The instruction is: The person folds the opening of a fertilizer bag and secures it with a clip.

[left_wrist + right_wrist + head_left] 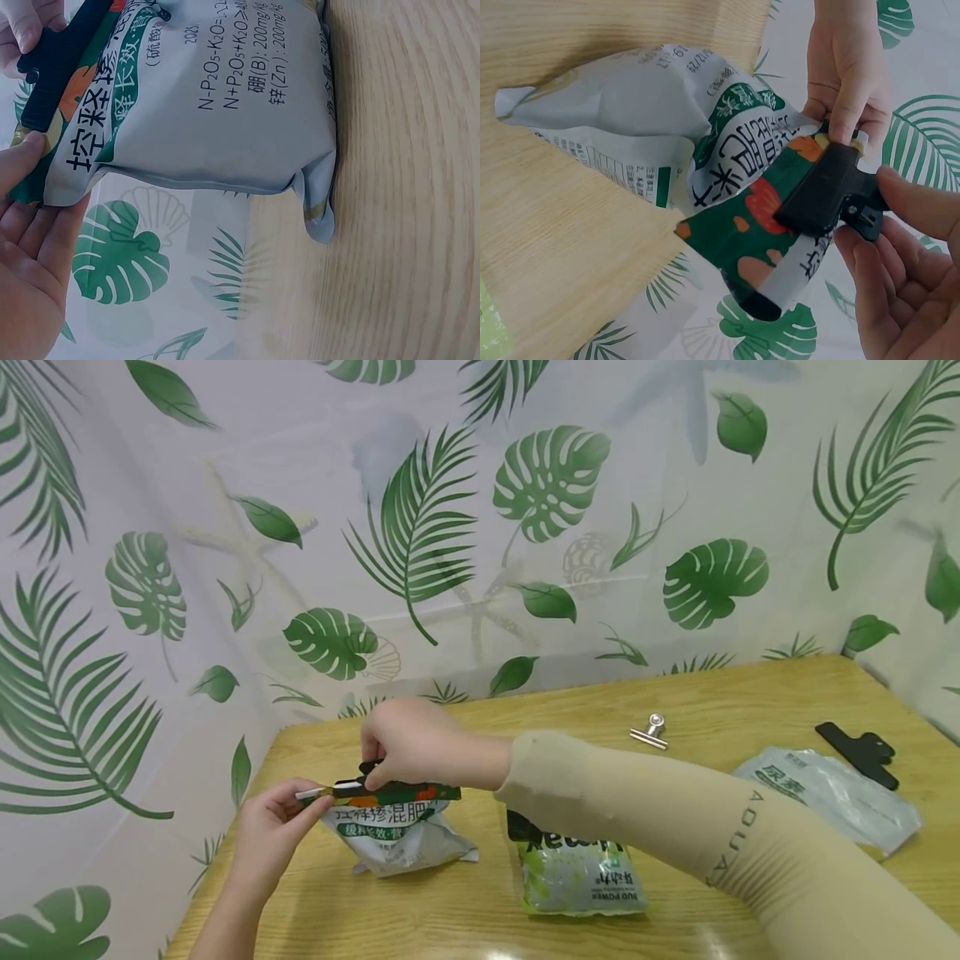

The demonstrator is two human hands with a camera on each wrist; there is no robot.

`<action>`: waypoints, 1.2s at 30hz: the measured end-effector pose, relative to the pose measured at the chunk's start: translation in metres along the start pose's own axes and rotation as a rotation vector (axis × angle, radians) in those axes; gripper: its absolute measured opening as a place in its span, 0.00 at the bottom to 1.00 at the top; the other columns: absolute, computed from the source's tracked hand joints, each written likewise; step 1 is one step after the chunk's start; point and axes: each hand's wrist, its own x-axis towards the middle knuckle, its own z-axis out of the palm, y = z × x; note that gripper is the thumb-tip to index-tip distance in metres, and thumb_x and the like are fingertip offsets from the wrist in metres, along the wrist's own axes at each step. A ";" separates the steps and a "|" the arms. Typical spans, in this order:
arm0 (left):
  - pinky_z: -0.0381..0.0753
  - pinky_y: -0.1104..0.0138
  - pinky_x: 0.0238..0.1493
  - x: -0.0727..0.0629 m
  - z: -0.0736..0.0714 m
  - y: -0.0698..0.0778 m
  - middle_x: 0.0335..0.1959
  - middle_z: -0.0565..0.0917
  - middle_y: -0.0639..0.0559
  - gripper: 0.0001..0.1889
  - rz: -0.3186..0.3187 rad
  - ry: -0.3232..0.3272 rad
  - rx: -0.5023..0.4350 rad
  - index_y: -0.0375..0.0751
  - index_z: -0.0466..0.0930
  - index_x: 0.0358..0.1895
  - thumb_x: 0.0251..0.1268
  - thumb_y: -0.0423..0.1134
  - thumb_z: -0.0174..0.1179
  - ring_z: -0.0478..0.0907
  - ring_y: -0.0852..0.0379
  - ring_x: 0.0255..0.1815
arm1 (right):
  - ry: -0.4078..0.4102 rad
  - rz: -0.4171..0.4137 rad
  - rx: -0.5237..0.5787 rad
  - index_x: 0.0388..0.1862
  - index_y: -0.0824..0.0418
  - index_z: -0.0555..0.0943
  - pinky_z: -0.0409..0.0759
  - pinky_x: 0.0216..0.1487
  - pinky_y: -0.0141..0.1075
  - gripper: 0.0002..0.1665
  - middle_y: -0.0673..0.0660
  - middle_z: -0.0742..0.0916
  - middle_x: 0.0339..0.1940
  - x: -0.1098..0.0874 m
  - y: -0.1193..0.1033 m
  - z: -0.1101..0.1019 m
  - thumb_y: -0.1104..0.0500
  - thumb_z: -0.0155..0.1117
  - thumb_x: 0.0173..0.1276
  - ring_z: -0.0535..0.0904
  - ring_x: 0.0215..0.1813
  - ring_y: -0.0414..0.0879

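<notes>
1. Left hand (277,827), left of centre, lower half of head view: grip pinches one end of the white bag's folded top, thumb on one side, fingers on the other. Thumb tip sits right by the end of the black clip; can't tell if they touch.
2. Right hand (408,743), just left of centre: grip holds the black clip (821,187) by its handle, thumb opposite fingers.
3. Clip bar lies along the green-and-orange band at the bag top. Can't tell how tightly its jaws bite.
4. White bag (397,843): lower left of centre in head view, under both hands, base on the tabletop (337,910). Dark print and a green label on its front.
5. Green bag (581,881): lower centre-right, lying flat, top partly hidden by the beige sleeve (645,810) of the right arm.
6. Metal clip (650,732): right of centre, beyond the sleeve.
7. Clear bag (825,793): right side of frame, lying flat; second black clip (862,756) beside its upper right edge.
8. Leaf-print sheet (450,652) behind the tabletop, filling the upper frame.
</notes>
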 end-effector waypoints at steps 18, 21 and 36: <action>0.80 0.75 0.31 -0.002 0.000 0.006 0.25 0.88 0.65 0.06 -0.018 0.014 -0.033 0.30 0.88 0.36 0.67 0.19 0.66 0.79 0.69 0.25 | -0.014 0.032 0.033 0.38 0.52 0.90 0.80 0.41 0.29 0.10 0.45 0.91 0.38 0.000 0.004 0.003 0.49 0.80 0.68 0.82 0.39 0.37; 0.80 0.75 0.32 -0.001 0.000 0.004 0.24 0.87 0.64 0.05 -0.034 0.012 -0.036 0.30 0.88 0.36 0.67 0.19 0.67 0.79 0.69 0.26 | -0.018 0.040 0.063 0.40 0.51 0.90 0.80 0.41 0.30 0.10 0.45 0.90 0.38 -0.001 0.008 0.007 0.47 0.78 0.70 0.81 0.39 0.37; 0.80 0.74 0.33 0.001 -0.004 -0.002 0.25 0.87 0.66 0.01 -0.070 -0.012 0.016 0.28 0.87 0.38 0.69 0.23 0.68 0.79 0.69 0.28 | -0.006 -0.008 0.081 0.40 0.53 0.91 0.73 0.34 0.28 0.11 0.44 0.87 0.29 -0.007 0.017 0.016 0.47 0.76 0.72 0.78 0.31 0.37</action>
